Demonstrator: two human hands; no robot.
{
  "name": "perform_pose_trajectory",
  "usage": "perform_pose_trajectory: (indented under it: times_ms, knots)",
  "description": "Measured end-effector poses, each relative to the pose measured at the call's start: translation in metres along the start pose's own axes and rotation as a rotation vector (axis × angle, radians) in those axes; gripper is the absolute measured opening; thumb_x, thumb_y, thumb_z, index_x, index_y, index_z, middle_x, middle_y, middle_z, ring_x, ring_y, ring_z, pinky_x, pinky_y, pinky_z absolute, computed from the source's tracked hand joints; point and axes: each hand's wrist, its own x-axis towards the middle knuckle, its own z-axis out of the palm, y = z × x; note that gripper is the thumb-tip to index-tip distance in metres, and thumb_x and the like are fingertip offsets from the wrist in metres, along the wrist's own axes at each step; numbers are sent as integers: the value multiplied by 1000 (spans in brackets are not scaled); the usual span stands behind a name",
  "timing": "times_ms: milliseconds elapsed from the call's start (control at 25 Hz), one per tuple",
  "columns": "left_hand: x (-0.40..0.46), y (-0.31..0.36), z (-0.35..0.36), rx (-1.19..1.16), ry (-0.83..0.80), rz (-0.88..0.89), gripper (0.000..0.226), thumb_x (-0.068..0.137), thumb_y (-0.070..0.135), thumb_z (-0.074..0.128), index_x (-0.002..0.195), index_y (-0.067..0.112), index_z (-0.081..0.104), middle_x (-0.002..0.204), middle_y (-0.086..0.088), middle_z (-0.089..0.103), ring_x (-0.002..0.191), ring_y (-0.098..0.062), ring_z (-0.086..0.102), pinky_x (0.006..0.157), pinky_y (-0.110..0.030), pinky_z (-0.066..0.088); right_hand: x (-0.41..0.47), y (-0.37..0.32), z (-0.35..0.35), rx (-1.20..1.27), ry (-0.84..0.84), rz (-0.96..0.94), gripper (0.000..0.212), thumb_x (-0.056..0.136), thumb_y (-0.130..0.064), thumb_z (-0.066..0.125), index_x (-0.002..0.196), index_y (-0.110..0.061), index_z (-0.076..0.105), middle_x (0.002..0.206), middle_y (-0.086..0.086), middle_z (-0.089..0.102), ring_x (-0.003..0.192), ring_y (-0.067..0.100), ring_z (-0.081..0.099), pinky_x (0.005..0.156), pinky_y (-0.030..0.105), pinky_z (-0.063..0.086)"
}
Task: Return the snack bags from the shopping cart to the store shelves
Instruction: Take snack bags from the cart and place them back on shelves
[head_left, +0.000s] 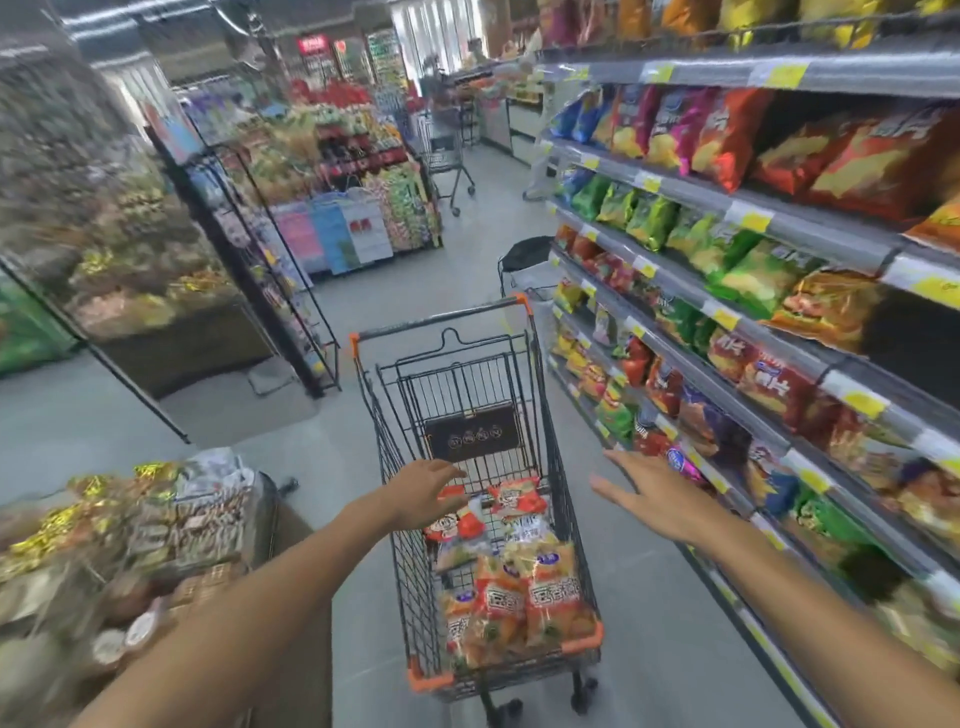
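Note:
A black wire shopping cart (563, 470) with orange corners stands in the aisle before me. Several snack bags lie in its basket: orange ones (524, 597) at the near end, red-and-white ones (514, 496) further in. My left hand (423, 496) hovers over the cart's left rim above the red bags, fingers apart and holding nothing. My right hand (660, 501) is spread open just right of the cart, between it and the store shelves (810, 239). Those shelves run along the right, packed with chip bags.
A table of wrapped sweets (135, 525) sits at my lower left. Display racks (260, 260) line the left side. A black basket stand (527, 260) sits beyond the cart by the shelves, and another cart (447, 156) stands far down the aisle.

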Motion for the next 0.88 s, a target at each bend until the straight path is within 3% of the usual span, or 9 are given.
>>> perform_pose_trajectory:
  times_ms: [160, 280, 400, 600, 680, 800, 880]
  knots:
    - [12, -76, 37, -84, -54, 28, 95, 79, 83, 17, 146, 22, 43, 153, -5, 43, 140, -26, 37, 118, -44, 29, 61, -52, 50, -20, -87, 32, 85, 90, -78, 35, 157, -25, 36, 164, 0, 37, 150, 22, 35, 121, 44, 30]
    - [24, -122, 71, -121, -130, 29, 70, 95, 66, 35, 148, 20, 41, 155, -9, 41, 142, -27, 34, 118, -44, 28, 100, -89, 86, -68, -190, 65, 82, 95, -75, 34, 158, -23, 35, 164, 2, 37, 150, 22, 35, 121, 44, 31]
    - [42, -165, 104, -198, -177, 49, 70, 95, 65, 38, 150, 21, 39, 154, -9, 41, 140, -29, 37, 116, -44, 30, 128, -110, 123, -59, -261, 134, 90, 91, -81, 31, 159, -21, 34, 164, 4, 37, 149, 22, 38, 121, 43, 32]
    - [86, -207, 151, -358, -211, 74, 110, 74, 91, 6, 146, 17, 44, 144, -10, 53, 132, -29, 48, 110, -47, 39, 152, -106, 157, -24, -363, 240, 81, 96, -71, 39, 158, -19, 36, 162, 6, 40, 145, 24, 42, 118, 42, 34]
    - [94, -211, 156, -400, -249, 63, 102, 79, 88, 14, 147, 17, 43, 146, -10, 51, 134, -30, 46, 111, -48, 38, 166, -98, 168, 10, -395, 283, 78, 98, -67, 42, 157, -17, 37, 158, 7, 45, 141, 25, 47, 116, 43, 37]
    - [104, -200, 155, -552, -310, -9, 67, 98, 57, 44, 150, 15, 40, 150, -8, 47, 136, -27, 45, 111, -41, 38, 189, -81, 187, 93, -438, 347, 76, 98, -64, 45, 157, -16, 36, 156, 10, 46, 137, 27, 51, 113, 42, 40]
    - [119, -195, 160, -655, -312, -69, 59, 100, 47, 49, 149, 14, 42, 149, -6, 49, 132, -24, 49, 105, -35, 40, 205, -69, 197, 134, -446, 386, 76, 98, -65, 46, 155, -17, 38, 155, 10, 48, 137, 28, 50, 114, 45, 41]
